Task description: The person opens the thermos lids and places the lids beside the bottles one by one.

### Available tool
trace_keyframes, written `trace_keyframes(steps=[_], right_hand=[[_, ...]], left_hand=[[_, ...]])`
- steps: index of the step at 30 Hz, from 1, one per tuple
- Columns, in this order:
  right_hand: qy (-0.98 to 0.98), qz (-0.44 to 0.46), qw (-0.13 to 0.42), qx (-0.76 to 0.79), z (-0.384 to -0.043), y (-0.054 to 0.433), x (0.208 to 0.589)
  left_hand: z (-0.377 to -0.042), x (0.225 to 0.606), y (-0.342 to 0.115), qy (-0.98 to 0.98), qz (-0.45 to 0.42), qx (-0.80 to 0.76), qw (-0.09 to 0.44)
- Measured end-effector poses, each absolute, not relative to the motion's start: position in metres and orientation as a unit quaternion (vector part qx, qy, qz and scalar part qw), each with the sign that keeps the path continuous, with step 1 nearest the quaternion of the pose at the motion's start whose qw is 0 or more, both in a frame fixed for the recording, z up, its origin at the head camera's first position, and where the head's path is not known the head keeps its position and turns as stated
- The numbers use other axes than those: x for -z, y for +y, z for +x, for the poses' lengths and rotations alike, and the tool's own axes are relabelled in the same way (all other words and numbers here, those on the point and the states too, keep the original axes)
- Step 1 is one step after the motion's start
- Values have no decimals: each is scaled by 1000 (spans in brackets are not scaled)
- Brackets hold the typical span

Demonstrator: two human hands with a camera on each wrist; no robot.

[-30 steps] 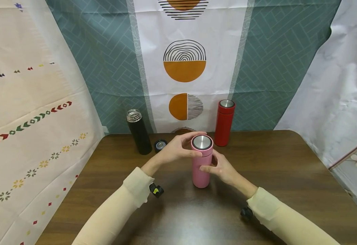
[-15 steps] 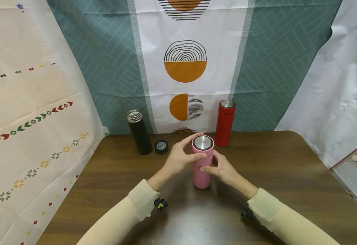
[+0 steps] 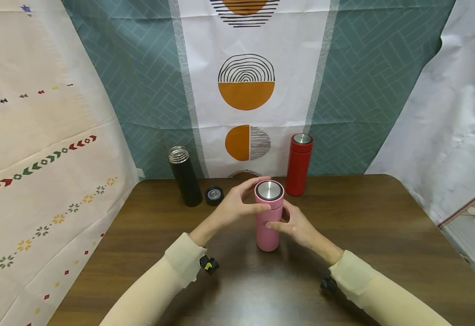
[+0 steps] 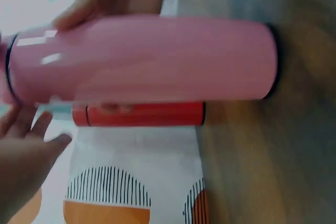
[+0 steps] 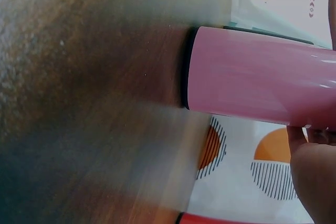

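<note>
A pink thermos flask (image 3: pixel 267 237) stands upright on the table in the middle of the head view, its lid (image 3: pixel 270 190) on top with a steel disc. My left hand (image 3: pixel 235 206) grips that lid from the left, thumb across the front. From the right, my right hand (image 3: pixel 300 226) holds the flask's body just below the lid seam. The left wrist view shows the flask (image 4: pixel 157 59) lying sideways across the picture. In the right wrist view its base (image 5: pixel 210 69) is close to the table top, and the upper part runs out of the picture.
Behind stands a capped red thermos (image 3: pixel 299 170). At the back left is a black thermos (image 3: pixel 186 179), its steel mouth uncovered, with a round black lid (image 3: pixel 214 195) beside it. Patterned cloths (image 3: pixel 147 90) hang behind the wooden table (image 3: pixel 363 217).
My left hand and wrist swung to the right around the lid, then back to the left. The right hand and the flask have stayed in place.
</note>
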State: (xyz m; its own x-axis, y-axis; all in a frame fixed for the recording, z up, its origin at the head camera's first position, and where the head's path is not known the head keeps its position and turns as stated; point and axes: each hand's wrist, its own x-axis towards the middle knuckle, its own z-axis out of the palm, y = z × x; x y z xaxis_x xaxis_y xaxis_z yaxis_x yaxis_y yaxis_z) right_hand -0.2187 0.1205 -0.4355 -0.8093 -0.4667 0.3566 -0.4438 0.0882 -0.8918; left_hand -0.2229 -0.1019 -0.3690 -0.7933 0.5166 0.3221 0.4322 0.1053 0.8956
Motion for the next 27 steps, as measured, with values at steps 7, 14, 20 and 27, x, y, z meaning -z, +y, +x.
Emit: trace_keyframes(steps=[7, 14, 20, 27], right_hand=[[734, -312, 11, 603, -219, 120, 434], [734, -306, 10, 606, -217, 121, 436], [739, -296, 14, 605, -216, 121, 435], [734, -302, 8, 608, -216, 120, 436]], left_hand=[[-231, 363, -105, 749, 330, -570, 66], [-217, 372, -93, 762, 288, -579, -23], [-199, 381, -81, 789, 231, -560, -105], [-201, 381, -85, 775, 250, -575, -83]])
